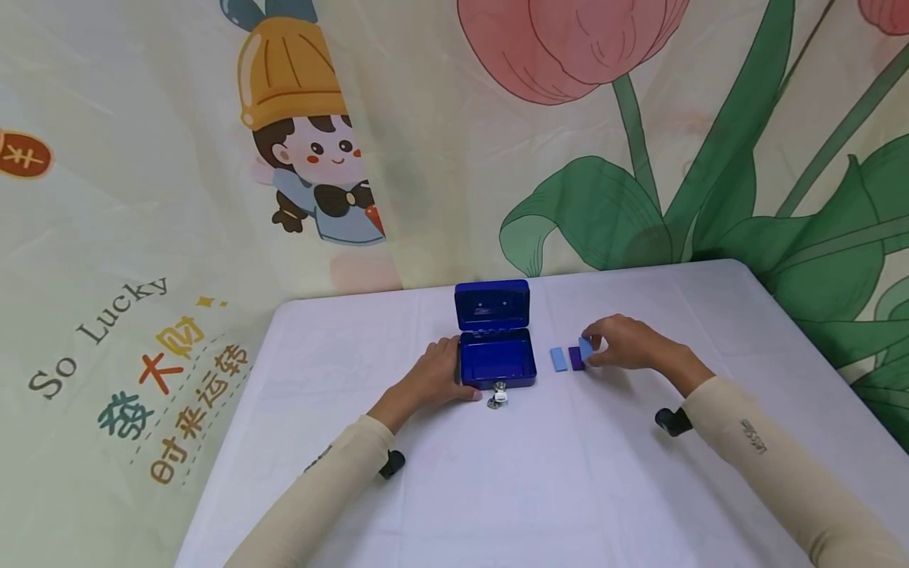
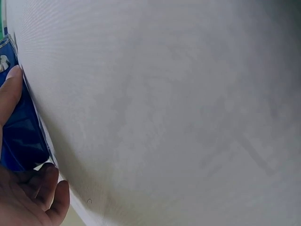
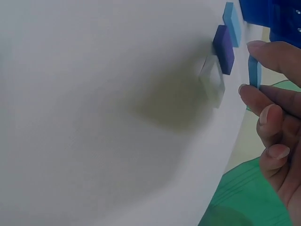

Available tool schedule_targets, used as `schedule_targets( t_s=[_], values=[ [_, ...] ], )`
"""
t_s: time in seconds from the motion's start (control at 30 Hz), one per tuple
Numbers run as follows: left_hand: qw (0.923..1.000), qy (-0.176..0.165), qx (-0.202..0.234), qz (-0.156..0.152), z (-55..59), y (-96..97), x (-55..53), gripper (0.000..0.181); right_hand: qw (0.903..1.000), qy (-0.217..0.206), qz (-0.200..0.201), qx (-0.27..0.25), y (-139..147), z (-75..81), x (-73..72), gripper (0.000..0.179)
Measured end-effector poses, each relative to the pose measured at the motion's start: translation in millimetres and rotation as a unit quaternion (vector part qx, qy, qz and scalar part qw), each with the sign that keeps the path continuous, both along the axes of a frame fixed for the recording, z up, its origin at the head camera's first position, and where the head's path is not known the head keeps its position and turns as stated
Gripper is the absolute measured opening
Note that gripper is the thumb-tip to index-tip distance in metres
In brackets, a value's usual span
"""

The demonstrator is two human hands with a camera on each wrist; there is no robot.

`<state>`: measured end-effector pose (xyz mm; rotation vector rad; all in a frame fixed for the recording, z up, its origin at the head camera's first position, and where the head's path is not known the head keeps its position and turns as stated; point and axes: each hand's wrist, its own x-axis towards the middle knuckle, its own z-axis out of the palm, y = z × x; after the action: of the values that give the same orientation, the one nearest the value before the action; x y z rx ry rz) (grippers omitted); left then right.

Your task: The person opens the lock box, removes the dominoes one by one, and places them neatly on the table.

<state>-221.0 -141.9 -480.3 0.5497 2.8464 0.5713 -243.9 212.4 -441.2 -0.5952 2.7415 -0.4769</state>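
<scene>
A small dark blue metal cash box (image 1: 499,380) stands on the table with its lid (image 1: 492,306) raised, and no contents show inside. My left hand (image 1: 432,374) holds its left side, thumb along the front and fingers at the far corner. Keys with a white tag (image 1: 500,393) hang at the lock in front. To the right of the box, my right hand (image 1: 628,344) pinches a light blue flat block (image 3: 254,71) between thumb and forefinger, above the table. Under and beside it lie a purple block (image 3: 224,49), another light blue block (image 3: 232,24) and a whitish block (image 3: 213,82).
A white cloth covers the table (image 1: 497,489). Behind it hangs a printed backdrop (image 1: 426,158) with a cartoon figure and tulips. Black wrist devices, one (image 1: 673,422) by the right sleeve and one (image 1: 392,464) by the left, stick out below the forearms.
</scene>
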Motion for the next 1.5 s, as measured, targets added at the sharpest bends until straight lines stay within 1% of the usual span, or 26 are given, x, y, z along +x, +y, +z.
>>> schedule_targets(
  t_s=[0.43, 0.73, 1.0, 1.23, 1.5],
  values=[
    [1.0, -0.005, 0.003, 0.002, 0.0, 0.2, -0.4, 0.115, 0.9998, -0.013, -0.015, -0.003, 21, -6.4, 1.8, 0.052],
    [0.9999, -0.008, -0.004, 0.009, 0.3, 0.2, -1.6, 0.115, 0.9993, -0.021, -0.03, 0.008, 28, -6.2, 3.4, 0.052],
    [0.9999, -0.012, -0.005, 0.006, 1.2, 0.6, -0.8, 0.115, 0.9994, -0.016, -0.026, 0.015, 35, -9.0, 5.3, 0.05],
    [0.9999, 0.003, -0.012, -0.005, -0.2, -1.9, -2.9, 0.115, 0.9991, -0.026, -0.028, 0.019, 37, -12.9, 4.3, 0.055],
    [1.0, -0.006, -0.006, -0.001, 1.9, -1.9, -1.1, 0.115, 0.9989, -0.03, -0.024, 0.025, 36, -14.4, 4.3, 0.054]
  ],
)
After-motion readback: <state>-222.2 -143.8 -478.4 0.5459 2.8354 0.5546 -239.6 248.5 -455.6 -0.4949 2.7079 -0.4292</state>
